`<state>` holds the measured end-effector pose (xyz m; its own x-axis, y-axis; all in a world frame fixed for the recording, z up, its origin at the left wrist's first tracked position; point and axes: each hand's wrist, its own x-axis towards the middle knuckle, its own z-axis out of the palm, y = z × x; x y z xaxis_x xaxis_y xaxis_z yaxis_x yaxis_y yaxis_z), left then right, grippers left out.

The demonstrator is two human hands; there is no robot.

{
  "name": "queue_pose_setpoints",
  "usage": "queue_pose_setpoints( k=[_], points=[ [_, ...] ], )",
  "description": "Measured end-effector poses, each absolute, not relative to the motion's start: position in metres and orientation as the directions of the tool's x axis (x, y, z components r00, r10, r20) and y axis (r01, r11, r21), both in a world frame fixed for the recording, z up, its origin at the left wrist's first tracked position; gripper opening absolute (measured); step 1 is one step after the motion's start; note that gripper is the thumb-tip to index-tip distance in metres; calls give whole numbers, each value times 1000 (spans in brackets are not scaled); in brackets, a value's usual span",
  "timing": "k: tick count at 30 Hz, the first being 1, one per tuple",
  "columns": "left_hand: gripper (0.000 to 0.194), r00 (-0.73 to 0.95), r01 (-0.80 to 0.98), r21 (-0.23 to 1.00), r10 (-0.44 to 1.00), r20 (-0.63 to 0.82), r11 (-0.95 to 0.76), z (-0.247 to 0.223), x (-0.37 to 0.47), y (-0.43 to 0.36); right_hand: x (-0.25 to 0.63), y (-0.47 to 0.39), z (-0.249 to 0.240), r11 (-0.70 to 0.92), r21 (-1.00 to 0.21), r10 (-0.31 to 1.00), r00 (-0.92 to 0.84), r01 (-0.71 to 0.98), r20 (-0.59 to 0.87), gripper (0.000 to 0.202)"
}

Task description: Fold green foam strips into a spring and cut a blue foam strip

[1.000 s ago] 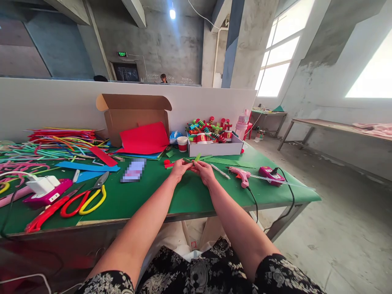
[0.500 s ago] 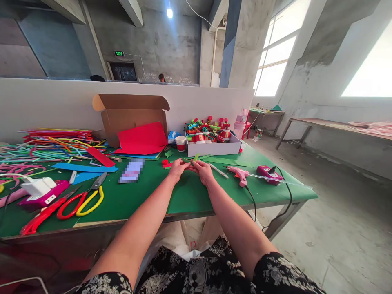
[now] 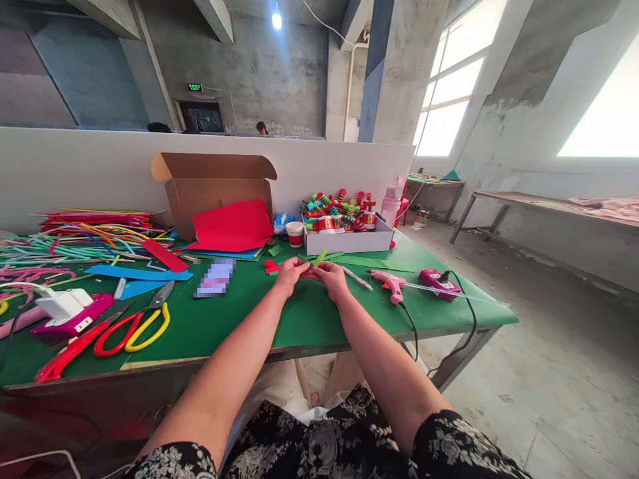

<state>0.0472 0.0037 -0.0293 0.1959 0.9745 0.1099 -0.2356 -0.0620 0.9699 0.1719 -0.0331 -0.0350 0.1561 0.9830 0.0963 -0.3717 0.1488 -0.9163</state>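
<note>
A small light green strip (image 3: 320,257) sticks up between my two hands over the middle of the green table. My left hand (image 3: 288,275) pinches at its left side, fingers closed. My right hand (image 3: 330,276) is closed on the strip from the right, fingertips nearly touching those of the left. The fingers hide the strip's lower part. Small red pieces (image 3: 270,266) lie just left of my left hand. A white pen-like stick (image 3: 357,278) and a pink glue gun (image 3: 392,285) lie to the right.
Behind my hands stand a white box (image 3: 349,242) of colourful figures and paper cups (image 3: 294,234). To the left lie scissors (image 3: 157,303), a phone-like blurred object (image 3: 214,278), red paper (image 3: 232,226) and pipe cleaners (image 3: 100,229). A power strip (image 3: 439,285) sits at right.
Both hands stay in nearly the same place. The green strip between the fingertips has shifted slightly and shows a little differently.
</note>
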Motion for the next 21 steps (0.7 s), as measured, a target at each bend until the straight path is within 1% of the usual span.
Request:
queue_pose_setpoints(
  k=[6, 14, 18, 21],
  points=[
    [40, 246, -218, 973, 961, 129, -75, -32, 48, 3, 174, -32, -36, 168, -920, 974, 203, -354, 100, 20],
    [40, 222, -233, 967, 962, 157, -104, -34, 46, 8, 171, -35, -34, 130, -923, 984, 163, -361, 74, 22],
    [41, 228, -249, 963, 961, 157, -99, -34, 48, 7, 171, -34, -33, 146, -911, 977, 202, -386, 71, 24],
    [42, 240, -228, 969, 959, 149, -93, -34, 50, 5, 172, -33, -34, 155, -904, 972, 224, -398, 68, 27]
  ],
)
